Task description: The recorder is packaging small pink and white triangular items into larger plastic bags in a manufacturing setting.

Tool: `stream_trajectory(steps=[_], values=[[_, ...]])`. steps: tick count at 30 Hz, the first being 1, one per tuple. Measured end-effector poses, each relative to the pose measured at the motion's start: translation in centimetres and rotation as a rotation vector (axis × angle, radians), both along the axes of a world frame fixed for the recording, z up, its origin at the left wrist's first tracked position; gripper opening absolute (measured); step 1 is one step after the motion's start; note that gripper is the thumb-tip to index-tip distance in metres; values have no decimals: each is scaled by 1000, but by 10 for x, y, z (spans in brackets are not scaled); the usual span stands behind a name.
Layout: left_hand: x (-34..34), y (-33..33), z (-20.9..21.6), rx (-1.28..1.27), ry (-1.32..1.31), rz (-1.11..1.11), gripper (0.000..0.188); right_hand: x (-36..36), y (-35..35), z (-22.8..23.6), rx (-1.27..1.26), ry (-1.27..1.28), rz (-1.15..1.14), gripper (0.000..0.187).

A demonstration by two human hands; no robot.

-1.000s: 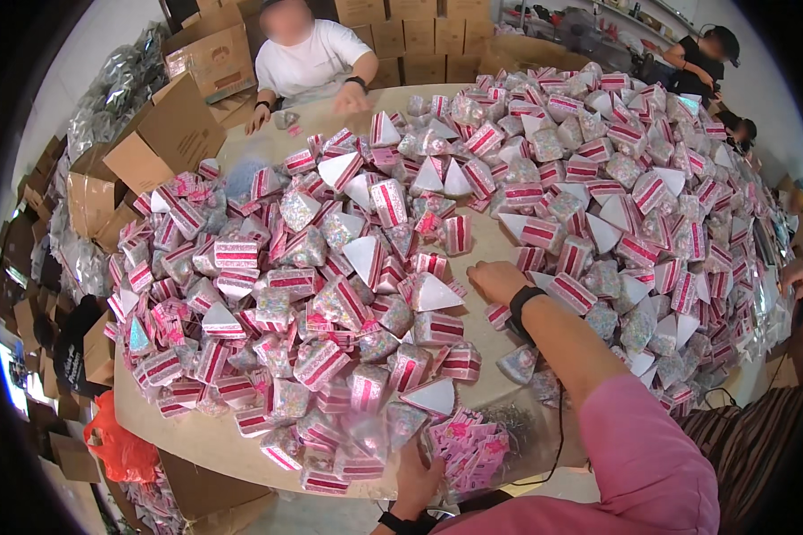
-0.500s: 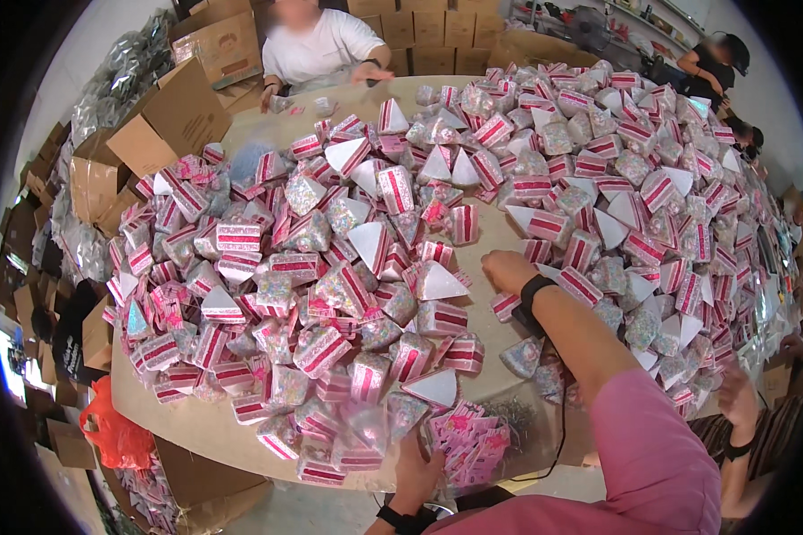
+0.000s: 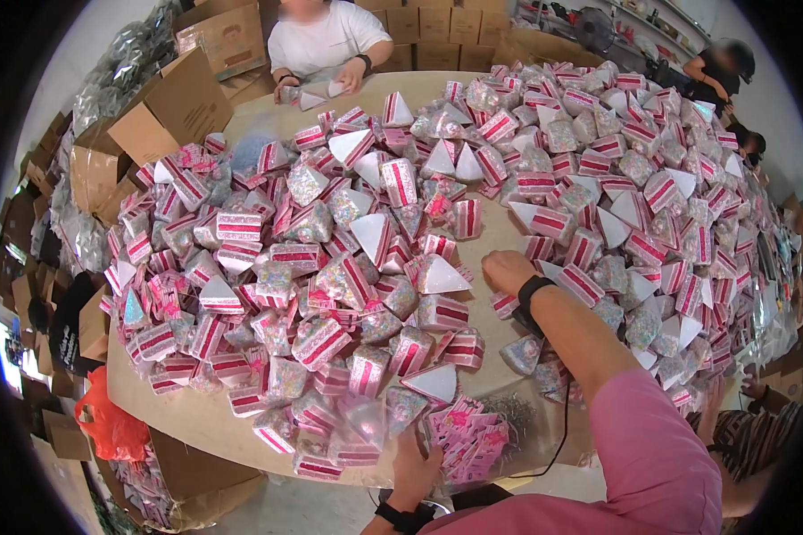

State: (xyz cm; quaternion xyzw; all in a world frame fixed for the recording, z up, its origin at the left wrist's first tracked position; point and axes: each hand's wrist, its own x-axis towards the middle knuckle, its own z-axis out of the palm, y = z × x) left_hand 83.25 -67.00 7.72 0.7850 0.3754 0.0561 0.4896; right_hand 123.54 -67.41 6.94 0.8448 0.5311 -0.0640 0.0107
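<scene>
At the near edge of the table, my left hand (image 3: 415, 468) is closed on the edge of a clear plastic bag (image 3: 366, 421); its fingertips are partly hidden. A stack of pink printed cards (image 3: 469, 441) lies just right of that hand. My right hand (image 3: 507, 270) reaches across to the right-hand heap, fingers curled down beside a cake-slice-shaped piece (image 3: 580, 285) with glitter sides and pink bands. What its fingers hold, if anything, is hidden. Many similar wedge pieces (image 3: 321, 343), some showing white triangular faces, pile up on the left.
A strip of bare tabletop (image 3: 486, 308) runs between the two heaps. Small dark metallic bits (image 3: 509, 412) lie by the cards, with a black cord (image 3: 562, 437) nearby. Across the table a person (image 3: 326, 45) handles white pieces. Open cartons (image 3: 169, 107) and a red bag (image 3: 113, 423) stand left.
My hands stay nearly in place. The person across has drawn both hands in over white pieces. At the right edge, another person's raised hand has lowered.
</scene>
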Motion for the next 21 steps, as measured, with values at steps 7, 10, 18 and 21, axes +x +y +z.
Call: stream_trajectory(steps=[7,10,18,21], values=[[1,1,1,36,5,-35,58,14,-7,-8,18,86,-100,11],[3,2,5,-26,27,-22,58,6,0,-4,-14,57,-171,15],[3,1,4,-22,20,-5,59,-28,13,-7,11,-67,-353,16],[4,2,8,-32,43,-2,59,-28,9,-10,108,-24,-409,14]])
